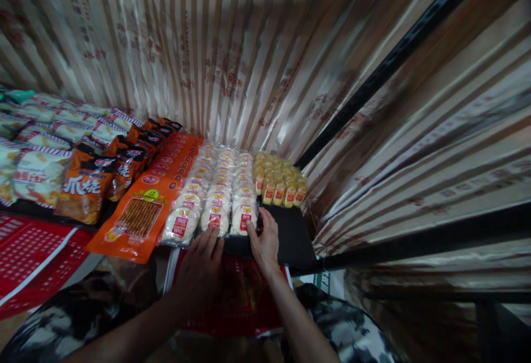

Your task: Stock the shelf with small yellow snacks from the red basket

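On a black shelf, round white crackers in clear packets (pixel 215 202) with red labels stand in three rows. My left hand (pixel 203 258) is at the front of the middle row, fingers stretched out and their tips touching the front packet's lower edge. At the right row, my right hand (pixel 265 241) has its thumb against the front cracker packet (pixel 244 216), its other fingers extended along the packet's right side. The hand is open, thumb and fingers apart. To the right of the rows sits a block of small yellow packets (pixel 280 183) with orange labels.
Orange snack bags (pixel 139 219) lie left of the crackers, beside dark brown-and-orange bags (pixel 89 186) and white striped bags (pixel 41 172). A striped curtain (pixel 232 47) hangs behind. A black post (pixel 373 75) slants at right. Red baskets (pixel 33 252) stand below the shelf.
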Available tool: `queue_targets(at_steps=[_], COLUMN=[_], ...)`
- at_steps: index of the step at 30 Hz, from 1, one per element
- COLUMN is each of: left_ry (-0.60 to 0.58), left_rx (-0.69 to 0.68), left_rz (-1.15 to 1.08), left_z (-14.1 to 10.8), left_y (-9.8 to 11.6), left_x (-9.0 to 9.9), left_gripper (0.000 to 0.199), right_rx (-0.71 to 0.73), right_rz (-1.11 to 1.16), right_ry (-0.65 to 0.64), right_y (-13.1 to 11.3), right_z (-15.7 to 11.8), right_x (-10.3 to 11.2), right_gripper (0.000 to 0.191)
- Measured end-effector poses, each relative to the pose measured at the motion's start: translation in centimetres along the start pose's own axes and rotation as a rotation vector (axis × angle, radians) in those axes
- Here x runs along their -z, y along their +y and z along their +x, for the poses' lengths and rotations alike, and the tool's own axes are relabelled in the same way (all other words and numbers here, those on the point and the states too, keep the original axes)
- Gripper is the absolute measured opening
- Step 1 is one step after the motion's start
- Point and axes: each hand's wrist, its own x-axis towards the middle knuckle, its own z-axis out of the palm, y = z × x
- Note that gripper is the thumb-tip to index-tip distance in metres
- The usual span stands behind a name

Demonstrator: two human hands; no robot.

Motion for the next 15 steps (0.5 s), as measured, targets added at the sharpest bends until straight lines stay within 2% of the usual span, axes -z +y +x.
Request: queue_targets(at_steps=[8,15], left_ry=[0.058,0.001], left_rx=[0.001,0.054], left_rz=[-0.055,-0.052], left_z=[1.1,2.7], left_y=[-0.6,-0.8], left_x=[-0.9,-1.5], left_gripper=[0.029,0.035], right_rx=[0.013,0.030], right_rz=[-0.026,-0.040], right_ry=[-0.013,-0.010], right_y=[-0.3,-0.3], right_z=[0.1,-0.1], right_x=[0.2,0.1], right_gripper=[0.053,0.054])
